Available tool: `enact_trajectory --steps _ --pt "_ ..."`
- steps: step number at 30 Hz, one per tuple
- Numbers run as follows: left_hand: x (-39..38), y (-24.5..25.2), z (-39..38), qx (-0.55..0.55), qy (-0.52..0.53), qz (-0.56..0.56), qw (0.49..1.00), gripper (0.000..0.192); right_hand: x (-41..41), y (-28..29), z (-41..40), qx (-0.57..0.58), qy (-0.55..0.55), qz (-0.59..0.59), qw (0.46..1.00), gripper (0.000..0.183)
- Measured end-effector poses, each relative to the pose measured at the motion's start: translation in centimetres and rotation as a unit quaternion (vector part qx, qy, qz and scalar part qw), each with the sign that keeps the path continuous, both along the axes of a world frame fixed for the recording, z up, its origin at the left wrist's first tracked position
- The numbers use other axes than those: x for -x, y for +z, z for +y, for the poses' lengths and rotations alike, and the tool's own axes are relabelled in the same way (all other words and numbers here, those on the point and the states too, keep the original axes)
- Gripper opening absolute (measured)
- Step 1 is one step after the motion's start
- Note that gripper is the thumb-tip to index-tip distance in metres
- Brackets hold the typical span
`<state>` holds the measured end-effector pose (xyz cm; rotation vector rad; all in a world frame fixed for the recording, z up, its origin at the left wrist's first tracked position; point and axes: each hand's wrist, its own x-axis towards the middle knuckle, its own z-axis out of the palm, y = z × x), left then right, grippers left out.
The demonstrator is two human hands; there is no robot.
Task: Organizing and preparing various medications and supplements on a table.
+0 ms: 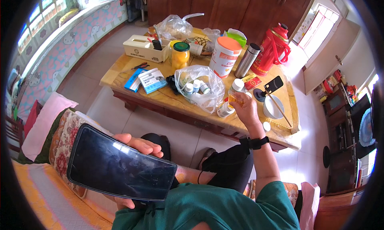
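My left hand [141,144] holds a dark smartphone [121,164] over my lap. Its screen is dark and reflects light, and most of the palm is hidden behind it. Near the table's front edge, my right hand [247,108] has its fingers around a clear bottle [230,99] with an amber-orange content and a white cap. Part of that bottle is covered by the fingers. Just left of the hand stands a white pill bottle [225,110]. An open plastic bag [207,99] lies further left, with several small white-capped bottles [196,85] inside.
On the marble-look table [162,99] are a white bowl [272,106] with a stick across it, a phone stand [273,84], a red thermos jug [270,51], a steel flask [247,60], a large tub [225,57], a fruit jar [180,57], medicine boxes [153,81] and pliers [141,65].
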<state>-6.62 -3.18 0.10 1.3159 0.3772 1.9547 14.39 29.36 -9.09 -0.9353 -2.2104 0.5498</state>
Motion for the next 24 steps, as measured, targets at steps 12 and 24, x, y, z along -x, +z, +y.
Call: enact_trajectory --steps 12,24 --pt "1.1 -0.9 -0.3 0.015 -0.014 0.012 1.0 0.107 0.3 0.0 0.0 -0.037 0.012 0.004 0.999 0.032" --pt "1.8 -1.2 -0.7 0.008 -0.001 0.017 1.0 0.107 0.5 1.4 -0.1 -0.066 0.029 -0.026 0.997 0.032"
